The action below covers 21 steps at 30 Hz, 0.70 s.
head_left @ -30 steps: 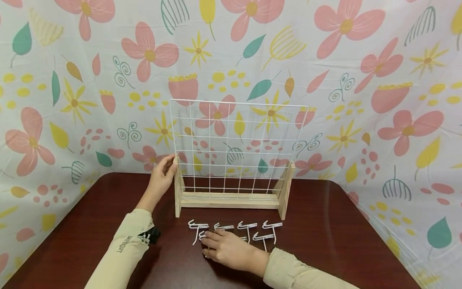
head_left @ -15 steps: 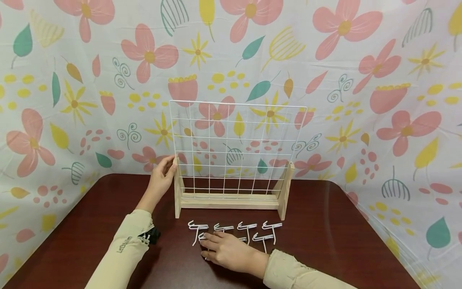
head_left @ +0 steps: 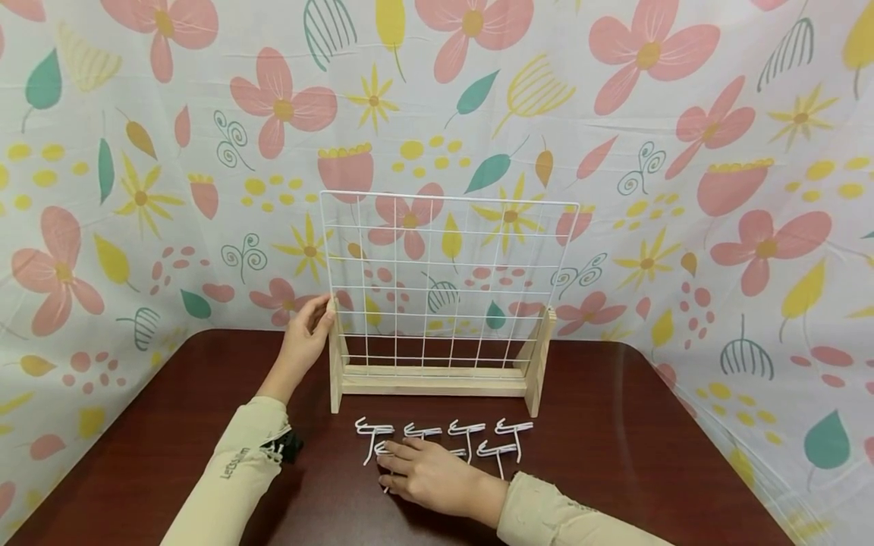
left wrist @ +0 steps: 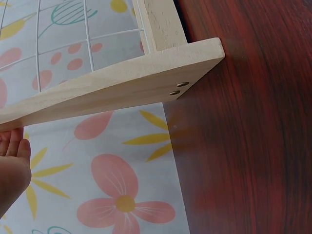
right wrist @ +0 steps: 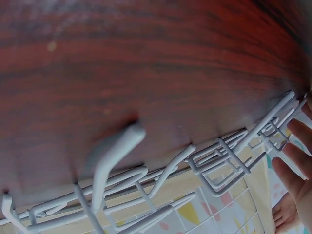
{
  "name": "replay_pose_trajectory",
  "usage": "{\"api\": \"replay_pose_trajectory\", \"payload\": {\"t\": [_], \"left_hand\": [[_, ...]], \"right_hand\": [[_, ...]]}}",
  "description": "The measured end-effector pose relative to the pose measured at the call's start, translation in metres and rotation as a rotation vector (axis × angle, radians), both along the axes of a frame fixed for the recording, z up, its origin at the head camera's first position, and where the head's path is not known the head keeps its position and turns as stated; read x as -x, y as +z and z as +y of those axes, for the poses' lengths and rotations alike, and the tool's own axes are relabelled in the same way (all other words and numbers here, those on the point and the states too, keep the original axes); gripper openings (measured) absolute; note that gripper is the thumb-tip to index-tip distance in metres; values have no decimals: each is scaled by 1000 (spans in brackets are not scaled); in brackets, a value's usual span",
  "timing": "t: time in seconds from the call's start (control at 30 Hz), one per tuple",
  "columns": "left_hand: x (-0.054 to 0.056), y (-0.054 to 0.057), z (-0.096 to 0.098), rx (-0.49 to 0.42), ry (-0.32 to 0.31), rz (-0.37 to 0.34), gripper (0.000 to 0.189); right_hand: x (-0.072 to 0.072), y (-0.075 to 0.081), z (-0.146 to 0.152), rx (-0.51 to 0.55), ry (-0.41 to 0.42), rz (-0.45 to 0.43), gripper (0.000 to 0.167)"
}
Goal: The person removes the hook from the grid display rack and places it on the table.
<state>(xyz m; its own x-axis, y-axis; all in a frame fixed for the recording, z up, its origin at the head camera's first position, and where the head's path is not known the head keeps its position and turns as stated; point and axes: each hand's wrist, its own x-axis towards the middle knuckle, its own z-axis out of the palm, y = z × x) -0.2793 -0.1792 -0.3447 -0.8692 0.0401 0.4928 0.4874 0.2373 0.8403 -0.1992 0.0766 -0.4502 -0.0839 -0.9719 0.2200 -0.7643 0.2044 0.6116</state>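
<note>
My left hand [head_left: 305, 337] holds the top of the left wooden upright [head_left: 336, 371] of a white wire grid stand [head_left: 451, 198], thumb and fingers at its edge. In the left wrist view, the fingertips of that hand [left wrist: 12, 168] meet the side of the upright [left wrist: 122, 78]. Low over the table, my right hand [head_left: 437, 478] rests among white wire hooks [head_left: 467, 429], fingers spread over a front-row hook [head_left: 384, 449] that they partly hide. The right wrist view shows a hook's prong [right wrist: 103, 173] up close and the fingers [right wrist: 290, 178] beside the far hooks.
Several hooks lie in two rows before the stand's wooden crossbar [head_left: 433, 387]. Beneath everything is a dark red-brown table [head_left: 601, 455]. A floral cloth [head_left: 649, 144] hangs close behind the table.
The prong tip beside my right fingers has shifted slightly left and toward me, the fingers with it. My left hand stays on the upright, and the stand keeps its place.
</note>
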Motion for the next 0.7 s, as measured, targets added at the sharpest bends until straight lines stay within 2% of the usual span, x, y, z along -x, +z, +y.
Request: {"api": "replay_pose_trajectory", "payload": {"t": [0.27, 0.5, 0.7], "left_hand": [[22, -21, -8, -69, -16, -32, 42], [16, -21, -2, -68, 1, -61, 46], [6, -14, 3, -64, 67, -233, 50]], "right_hand": [[-2, 1, 1, 5, -12, -18, 26], [-7, 8, 2, 43, -10, -40, 28], [-12, 14, 4, 119, 17, -59, 30]]}}
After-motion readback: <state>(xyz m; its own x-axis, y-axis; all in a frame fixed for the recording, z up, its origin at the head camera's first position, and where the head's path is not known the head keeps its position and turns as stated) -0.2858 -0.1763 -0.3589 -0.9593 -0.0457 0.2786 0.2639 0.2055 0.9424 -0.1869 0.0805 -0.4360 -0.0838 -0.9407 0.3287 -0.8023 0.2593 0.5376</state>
